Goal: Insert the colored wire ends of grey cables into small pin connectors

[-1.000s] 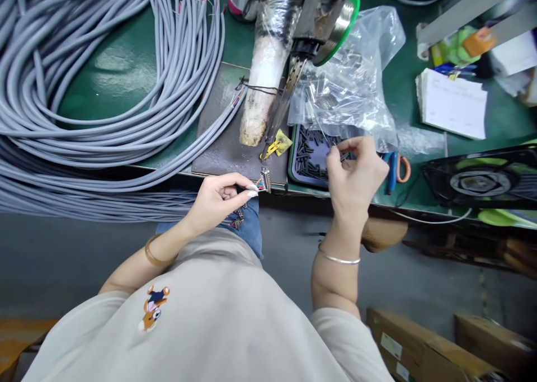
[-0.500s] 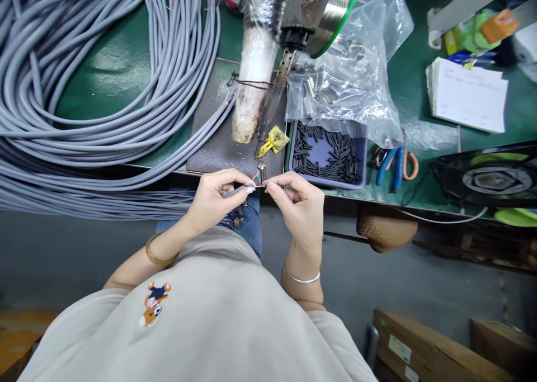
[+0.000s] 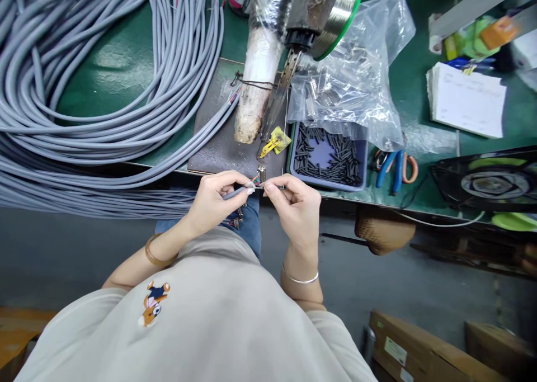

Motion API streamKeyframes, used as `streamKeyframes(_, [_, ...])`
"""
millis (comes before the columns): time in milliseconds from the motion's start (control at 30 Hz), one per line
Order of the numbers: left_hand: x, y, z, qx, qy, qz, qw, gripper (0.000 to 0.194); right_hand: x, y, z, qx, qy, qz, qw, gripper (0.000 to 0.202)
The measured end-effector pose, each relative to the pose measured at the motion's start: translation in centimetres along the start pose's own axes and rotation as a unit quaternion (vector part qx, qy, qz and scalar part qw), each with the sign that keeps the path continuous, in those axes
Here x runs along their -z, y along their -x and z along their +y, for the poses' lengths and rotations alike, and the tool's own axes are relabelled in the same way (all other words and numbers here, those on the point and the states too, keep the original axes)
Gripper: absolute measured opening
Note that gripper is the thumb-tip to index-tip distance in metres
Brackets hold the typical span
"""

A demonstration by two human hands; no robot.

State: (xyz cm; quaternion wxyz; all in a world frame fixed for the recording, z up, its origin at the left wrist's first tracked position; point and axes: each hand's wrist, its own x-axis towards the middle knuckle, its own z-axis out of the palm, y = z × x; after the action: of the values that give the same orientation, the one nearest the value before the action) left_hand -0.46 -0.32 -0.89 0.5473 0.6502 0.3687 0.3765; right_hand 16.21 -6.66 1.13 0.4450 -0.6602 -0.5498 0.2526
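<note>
My left hand [image 3: 222, 198] is closed in a pinch on the end of a grey cable [image 3: 234, 193], whose thin coloured wires show past the fingertips. Opposite it, my right hand [image 3: 296, 206] pinches something thin between thumb and forefinger; the fingers hide most of it. A fine strand spans the small gap between the two hands. Just beyond the fingertips, at the table edge, is a small metal multi-pin connector [image 3: 261, 173]. Several more cable ends with connectors [image 3: 237, 221] hang below my left hand, over my lap.
A soldering iron [image 3: 279, 99] in a wrapped stand points down at a yellow clip [image 3: 272, 144]. A solder spool [image 3: 339, 21], a bag of connectors [image 3: 348, 85], a tray of black sleeves [image 3: 331, 185], blue-handled pliers [image 3: 391, 169] and a fan [image 3: 486, 183] lie right. Grey cables [image 3: 104, 119] fill the left.
My right hand has shifted very slightly left. Both hands keep their pinch, and the bench items appear displaced a little as the camera moves.
</note>
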Motion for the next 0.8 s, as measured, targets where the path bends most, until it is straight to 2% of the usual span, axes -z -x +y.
streamKeyframes(133, [0.0,0.2,0.1,0.023,0.025,0.004,0.999,0.007,-0.2,0.0,-0.4,0.079,0.066,0.014,0.995,0.014])
streamKeyframes(300, [0.3,0.3,0.0,0.077,0.150,-0.016,0.986,0.018,-1.6,0.2,-0.3,0.201,0.103,0.010,0.974,0.009])
streamKeyframes(367, [0.5,0.2,-0.1,0.092,0.195,-0.032,0.976,0.021,-2.1,0.4,0.1,0.226,0.121,0.013,0.967,0.008])
streamKeyframes(400, [0.5,0.2,-0.2,0.095,0.215,-0.042,0.971,0.024,-2.2,0.5,0.3,0.223,0.121,0.010,0.967,0.007])
streamKeyframes(467, [0.7,0.3,-0.2,0.095,0.242,-0.062,0.964,0.027,-2.0,0.8,0.6,0.186,0.094,0.020,0.978,0.017])
streamKeyframes(533, [0.8,0.5,-0.1,0.089,0.252,-0.075,0.961,0.028,-1.3,0.9,0.9,0.130,0.043,0.067,0.988,0.031])
streamKeyframes(600, [1.0,0.8,0.0,0.083,0.246,-0.081,0.962,0.026,-0.4,0.9,0.9,0.080,0.003,0.105,0.991,0.034])
streamKeyframes(633, [1.1,0.9,0.1,0.079,0.240,-0.083,0.964,0.025,-0.1,0.8,0.9,0.062,-0.006,0.098,0.993,0.031])
streamKeyframes(700, [1.2,1.1,0.2,0.058,0.231,-0.092,0.967,0.019,0.3,0.6,0.8,0.031,-0.016,0.044,0.998,0.025])
streamKeyframes(800, [1.3,1.0,0.1,-0.010,0.212,-0.102,0.972,0.011,0.0,0.3,0.5,-0.018,-0.058,-0.008,0.998,0.018])
